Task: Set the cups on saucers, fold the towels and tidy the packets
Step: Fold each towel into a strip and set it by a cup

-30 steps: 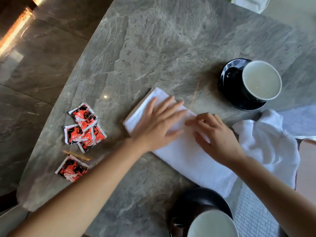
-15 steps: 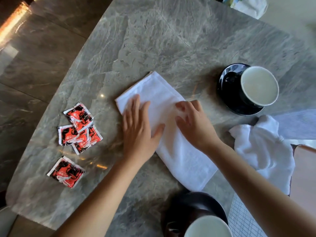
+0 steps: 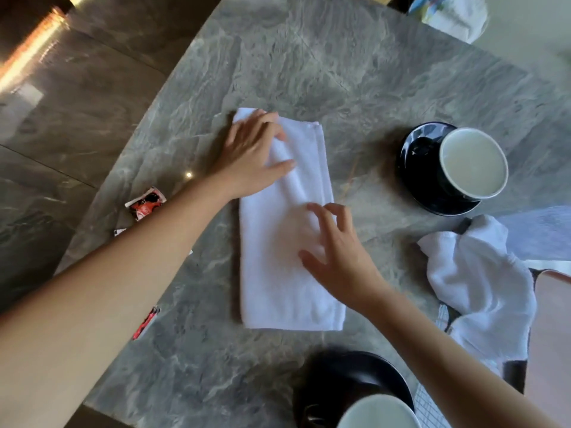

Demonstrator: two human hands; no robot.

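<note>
A folded white towel (image 3: 278,273) lies as a long strip in the middle of the grey marble table (image 3: 340,72). My left hand (image 3: 253,156) rests flat on its far left corner, fingers apart. My right hand (image 3: 336,254) hovers or presses lightly on its right middle, fingers spread. A second white towel (image 3: 475,279) lies crumpled at the right. One cup (image 3: 474,163) stands on a black saucer (image 3: 417,149) at the far right. Another cup (image 3: 378,412) on a black saucer (image 3: 340,378) sits at the near edge. Red packets (image 3: 146,203) lie at the left, mostly hidden by my left forearm.
The table's left edge runs diagonally, with dark polished floor (image 3: 61,118) beyond it. A white bag or cloth bundle (image 3: 454,13) sits past the far edge. A chair back (image 3: 553,335) stands at the right, close to the crumpled towel.
The towel has turned from a diagonal lie to nearly straight toward me. My left hand slid to its far corner and my right hand moved down its right side.
</note>
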